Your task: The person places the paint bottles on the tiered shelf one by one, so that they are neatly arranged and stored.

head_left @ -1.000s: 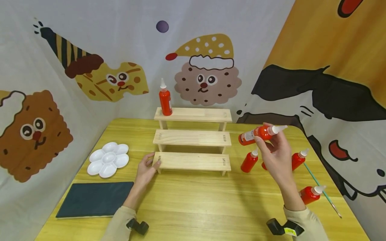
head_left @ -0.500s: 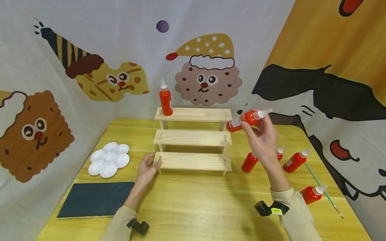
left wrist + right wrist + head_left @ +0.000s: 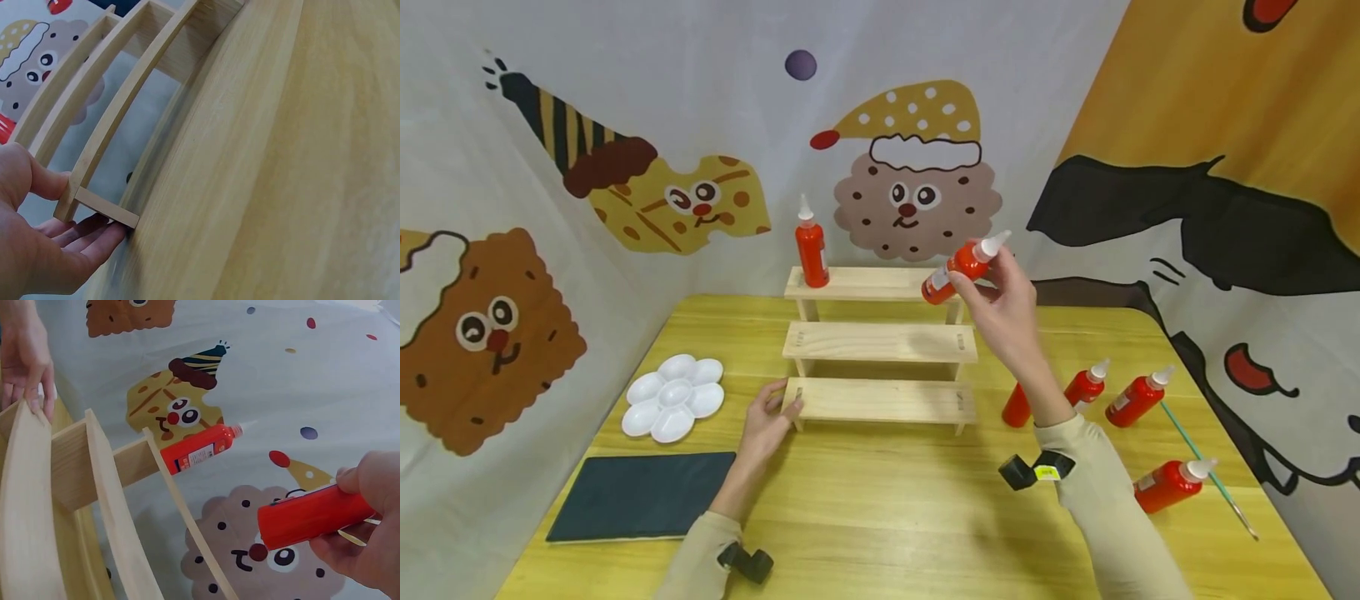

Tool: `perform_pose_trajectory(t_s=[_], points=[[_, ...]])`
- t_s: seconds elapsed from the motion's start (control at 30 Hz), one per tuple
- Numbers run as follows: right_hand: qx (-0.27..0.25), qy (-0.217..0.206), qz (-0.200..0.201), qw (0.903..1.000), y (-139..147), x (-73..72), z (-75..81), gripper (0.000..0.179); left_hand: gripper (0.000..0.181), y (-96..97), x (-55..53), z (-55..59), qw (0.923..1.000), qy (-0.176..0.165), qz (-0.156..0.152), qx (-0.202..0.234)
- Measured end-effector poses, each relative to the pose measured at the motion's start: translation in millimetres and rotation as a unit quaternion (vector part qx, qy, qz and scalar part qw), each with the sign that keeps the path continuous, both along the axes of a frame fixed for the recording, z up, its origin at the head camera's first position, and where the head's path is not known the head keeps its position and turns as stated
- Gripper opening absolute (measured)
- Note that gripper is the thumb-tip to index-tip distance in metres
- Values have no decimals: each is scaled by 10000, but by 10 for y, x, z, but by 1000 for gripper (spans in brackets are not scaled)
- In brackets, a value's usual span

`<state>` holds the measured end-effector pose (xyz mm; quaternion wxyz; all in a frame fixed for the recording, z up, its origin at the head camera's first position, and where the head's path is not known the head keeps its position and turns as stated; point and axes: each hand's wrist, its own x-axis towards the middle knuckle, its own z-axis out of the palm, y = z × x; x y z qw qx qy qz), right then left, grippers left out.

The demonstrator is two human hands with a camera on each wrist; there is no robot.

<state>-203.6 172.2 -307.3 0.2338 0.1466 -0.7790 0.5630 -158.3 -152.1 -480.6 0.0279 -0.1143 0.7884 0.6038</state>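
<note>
A three-tier wooden stand point(image 3: 880, 342) is on the table, and my left hand point(image 3: 767, 425) grips the left end of its lowest shelf, thumb on top and fingers below in the left wrist view. My right hand point(image 3: 1003, 312) pinches a red paint bottle point(image 3: 953, 273) with a white nozzle, tilted, in front of and above the right part of the top shelf. In the right wrist view the bottle's base is apart from the shelves. Another red paint bottle point(image 3: 812, 250) stands upright at the top shelf's left end.
Several red paint bottles point(image 3: 1137, 398) stand at the right of the table, one partly hidden by my forearm. Beside them lies a green paintbrush point(image 3: 1206, 467). At left are a white flower-shaped palette point(image 3: 673, 398) and a dark flat board point(image 3: 640, 497). Printed cloth point(image 3: 700, 108) hangs behind.
My right hand has carried the paint bottle left and upward, from over the bottles at right to the top shelf's right part. The left hand stays on the stand.
</note>
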Motion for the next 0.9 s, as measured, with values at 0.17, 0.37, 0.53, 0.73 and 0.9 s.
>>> perform_pose_trajectory(t_s=[0.17, 0.37, 0.53, 0.73, 0.9], points=[[45, -151, 204, 9997, -144, -114, 86, 47, 54, -2, -4, -5, 10000, -43, -1, 41], [267, -310, 340, 9986, -279, -363, 68, 43, 54, 4, 3, 4, 9999, -81, -25, 92], [579, -330, 438, 9968, -410, -538, 60, 40, 54, 11, 6, 7, 10000, -77, 8, 55], [1063, -304, 593, 9921, -556, -689, 89, 43, 54, 7, 3, 6, 9999, -47, 39, 95], [1322, -424, 571, 9887, -669, -813, 129, 48, 53, 8, 6, 17, 10000, -26, 46, 85]])
